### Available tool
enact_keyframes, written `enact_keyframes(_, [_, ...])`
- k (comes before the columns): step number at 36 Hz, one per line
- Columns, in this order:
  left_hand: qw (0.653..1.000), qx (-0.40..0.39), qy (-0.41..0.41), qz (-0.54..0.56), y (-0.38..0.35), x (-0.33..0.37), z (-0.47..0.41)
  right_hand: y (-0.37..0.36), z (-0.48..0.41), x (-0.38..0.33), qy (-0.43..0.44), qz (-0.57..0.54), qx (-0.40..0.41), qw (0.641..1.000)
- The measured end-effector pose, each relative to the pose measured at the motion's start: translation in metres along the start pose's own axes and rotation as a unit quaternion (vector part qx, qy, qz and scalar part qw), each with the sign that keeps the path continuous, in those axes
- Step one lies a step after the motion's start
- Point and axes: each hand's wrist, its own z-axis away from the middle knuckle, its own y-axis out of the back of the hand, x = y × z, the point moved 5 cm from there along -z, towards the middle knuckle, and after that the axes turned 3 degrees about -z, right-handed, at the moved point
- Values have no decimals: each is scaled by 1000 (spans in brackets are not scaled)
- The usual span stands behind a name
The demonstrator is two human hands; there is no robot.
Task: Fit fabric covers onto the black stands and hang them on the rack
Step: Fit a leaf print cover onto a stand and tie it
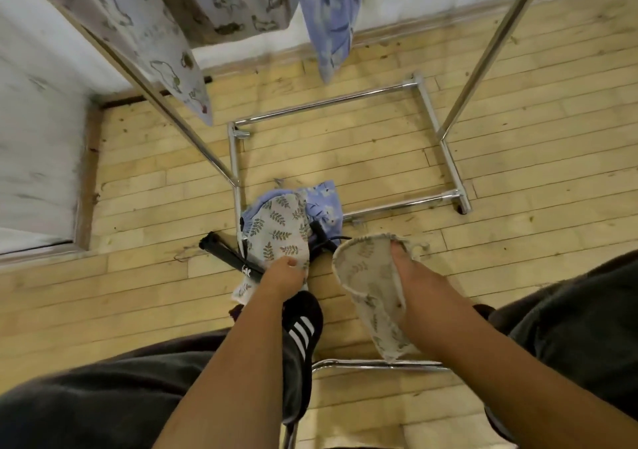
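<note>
Dark trousers (86, 400), a striped shoe (303, 324) and rack base (324, 103) surround the covers (279, 231).

Plank floor (483, 158), smudged wall (38, 131), a striped shoe (303, 331)
The pale wooden floor runs in long boards up to the white wall, which is marked with grey smudges and has a baseboard (397, 30) along its foot. The black shoe with three white stripes stands on the boards near the lower middle, and dark grey trousers (86, 400) fill both lower corners.
</note>
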Motion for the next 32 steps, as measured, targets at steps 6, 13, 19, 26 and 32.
enact_keyframes(6, [998,0,55,29,-12,-37,-35,-9,6,-23,35,12,-9,999])
enact_keyframes(13, [994,41,104,-1,-19,-69,-59,-12,8,-33,24,39,-27,999])
enact_keyframes(19, [995,-22,100,-16,-35,-76,-78,-12,4,-31,1,21,-44,999])
enact_keyframes(26, [996,-26,66,-47,-42,-70,-80,-9,6,-31,-31,-33,-63,997])
enact_keyframes(32, [997,55,14,-47,-19,-48,-72,-7,6,-21,-22,-14,-50,998])
